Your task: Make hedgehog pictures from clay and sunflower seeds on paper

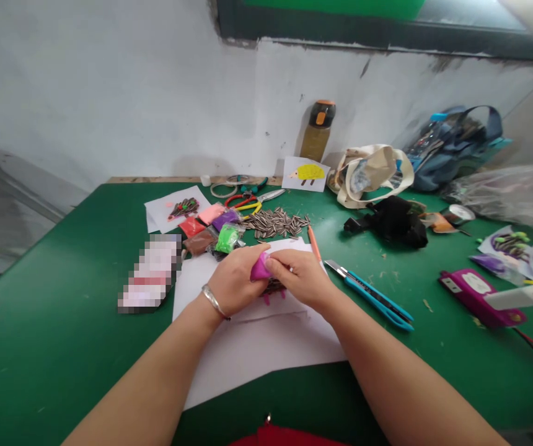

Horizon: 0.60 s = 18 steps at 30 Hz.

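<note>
**Pinching magenta clay between both hands above white paper**

Left hand point(235, 280) and right hand point(298, 280) are closed around a lump of magenta modelling clay point(261, 268), fingers curled, gripping it between them. The clay sits just above a sheet of white paper point(257, 353). Below the hands, a dark seed-studded piece point(273, 287) is partly hidden. A metal bangle point(213, 301) circles the left wrist. Beyond the hands lie loose sunflower seeds point(276, 223) and small bags of coloured clay point(228, 238). To the right of the paper, an orange pencil point(314, 243) and a blue-handled utility knife point(369, 294) rest on the green table point(62, 328).
</note>
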{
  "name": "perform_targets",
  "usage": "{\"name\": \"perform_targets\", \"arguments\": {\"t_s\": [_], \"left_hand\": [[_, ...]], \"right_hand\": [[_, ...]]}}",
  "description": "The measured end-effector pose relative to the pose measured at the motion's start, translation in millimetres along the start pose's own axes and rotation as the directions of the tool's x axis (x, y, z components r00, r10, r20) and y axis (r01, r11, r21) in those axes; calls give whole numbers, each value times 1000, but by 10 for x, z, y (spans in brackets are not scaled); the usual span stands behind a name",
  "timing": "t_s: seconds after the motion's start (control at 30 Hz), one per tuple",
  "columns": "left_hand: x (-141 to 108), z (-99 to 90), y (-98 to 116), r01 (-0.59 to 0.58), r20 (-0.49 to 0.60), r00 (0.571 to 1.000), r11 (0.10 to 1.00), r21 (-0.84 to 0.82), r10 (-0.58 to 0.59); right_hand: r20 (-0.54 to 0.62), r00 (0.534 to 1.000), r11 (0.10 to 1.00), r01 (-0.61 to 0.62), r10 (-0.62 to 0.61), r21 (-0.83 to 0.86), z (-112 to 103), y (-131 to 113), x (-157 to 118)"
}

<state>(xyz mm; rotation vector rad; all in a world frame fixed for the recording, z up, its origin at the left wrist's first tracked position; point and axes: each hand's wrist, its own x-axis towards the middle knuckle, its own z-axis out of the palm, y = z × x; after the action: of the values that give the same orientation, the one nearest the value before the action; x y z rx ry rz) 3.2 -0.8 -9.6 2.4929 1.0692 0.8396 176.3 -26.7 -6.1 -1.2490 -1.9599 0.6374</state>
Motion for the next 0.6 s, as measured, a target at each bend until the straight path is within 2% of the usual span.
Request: {"name": "perform_targets", "arguments": {"t_s": [0.2, 0.3, 0.37, 0.43, 0.5, 0.6], "left_hand": [[-6, -21, 18, 25, -11, 1000, 999, -27, -25], [-1, -46, 57, 52, 0, 999, 997, -59, -52], [5, -61, 79, 73, 17, 997, 994, -81, -71], [12, -76, 93, 107, 35, 994, 990, -95, -104], [19, -89, 99, 143, 45, 989, 984, -104, -139], [28, -102, 101, 152, 62, 987, 981, -120, -146]], "right_hand": [[74, 990, 969, -133, 120, 210, -65, -4, 8], [79, 985, 964, -168, 155, 205, -80, -5, 16], [35, 983, 962, -182, 178, 203, -74, -16, 11], [-74, 981, 965, -162, 180, 205, -66, -37, -1], [-175, 978, 981, -87, 117, 172, -65, -62, -16], [-144, 989, 996, 52, -42, 70, -75, -84, -34]]}}
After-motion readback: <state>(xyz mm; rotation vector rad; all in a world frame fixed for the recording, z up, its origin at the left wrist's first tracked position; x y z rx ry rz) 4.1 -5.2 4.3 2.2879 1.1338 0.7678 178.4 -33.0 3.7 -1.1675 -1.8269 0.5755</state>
